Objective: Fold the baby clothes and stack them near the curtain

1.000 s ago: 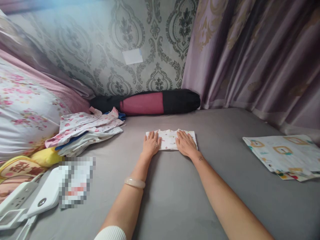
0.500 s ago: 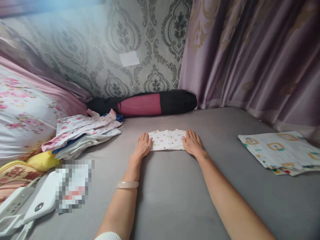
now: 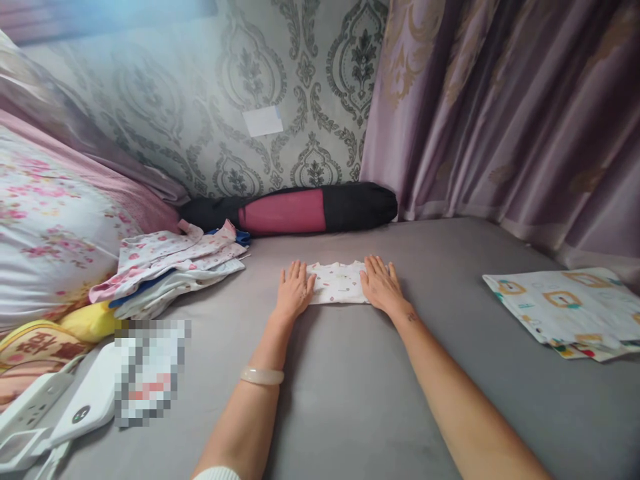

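Note:
A small white garment with a scattered print lies folded into a flat rectangle on the grey bed sheet. My left hand rests palm down over its left end, fingers stretched out and pointing away from me. On the right end lies my right hand, also flat with its fingers extended. Both hands press on the cloth without gripping it, and they cover its two ends.
Loose children's clothes are heaped at the left beside a floral pillow. Nearer stand a white power bank and a power strip. Folded printed cloths lie at the right. A black-and-red long bag lies along the wall.
My hands have slid slightly closer together over the garment, the left one moving inward and covering more of its end. The whole view has shifted a little.

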`<state>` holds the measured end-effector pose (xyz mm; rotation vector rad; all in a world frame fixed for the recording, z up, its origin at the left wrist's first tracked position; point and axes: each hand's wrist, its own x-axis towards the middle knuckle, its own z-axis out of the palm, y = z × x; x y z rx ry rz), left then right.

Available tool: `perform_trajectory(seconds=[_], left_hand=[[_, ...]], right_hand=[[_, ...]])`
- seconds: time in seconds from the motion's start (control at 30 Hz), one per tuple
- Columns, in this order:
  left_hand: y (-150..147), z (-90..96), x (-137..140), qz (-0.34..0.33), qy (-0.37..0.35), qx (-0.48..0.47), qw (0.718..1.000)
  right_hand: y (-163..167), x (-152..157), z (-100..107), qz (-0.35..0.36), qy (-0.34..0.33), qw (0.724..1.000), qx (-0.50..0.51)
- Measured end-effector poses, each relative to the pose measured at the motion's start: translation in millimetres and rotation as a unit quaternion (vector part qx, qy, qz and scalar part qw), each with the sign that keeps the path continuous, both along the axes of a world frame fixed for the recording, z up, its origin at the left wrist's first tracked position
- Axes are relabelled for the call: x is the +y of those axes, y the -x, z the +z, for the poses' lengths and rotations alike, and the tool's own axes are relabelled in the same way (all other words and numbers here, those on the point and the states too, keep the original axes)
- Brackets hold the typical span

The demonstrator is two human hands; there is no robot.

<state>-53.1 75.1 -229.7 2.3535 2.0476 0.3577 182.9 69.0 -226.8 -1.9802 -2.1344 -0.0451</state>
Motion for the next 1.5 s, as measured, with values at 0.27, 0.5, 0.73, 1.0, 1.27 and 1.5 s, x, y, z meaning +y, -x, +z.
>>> perform_trajectory(seconds=[0.27,0.5,0.73,1.0,1.27,1.5], left_hand=[[-10,-2.7,-1,-0.032,0.084,-0.001,0.996],[-10,0.1,-2,-0.031,0.083,0.005,0.996],[-13,1.0,-1,-0.052,-0.002,0.036,0.998],[-28,-3.7,-2,-0.107,0.025,0.027,0.994],[-27,-6.6,-1,-0.107,0.028,0.021,0.994],[-32,0.8,-3,-0.111,0.009,0.015,0.994]], right_hand=[[4,1,-12,0.001,0.048,0.999,-0.004],[4,3,-10,0.000,0.053,0.999,0.002],[14,2,-1,0.023,0.023,0.999,0.006],[30,-3,-6,0.058,0.048,0.997,0.033],[30,-3,-7,0.058,0.039,0.997,0.031],[33,-3,-4,0.067,0.032,0.996,0.043]])
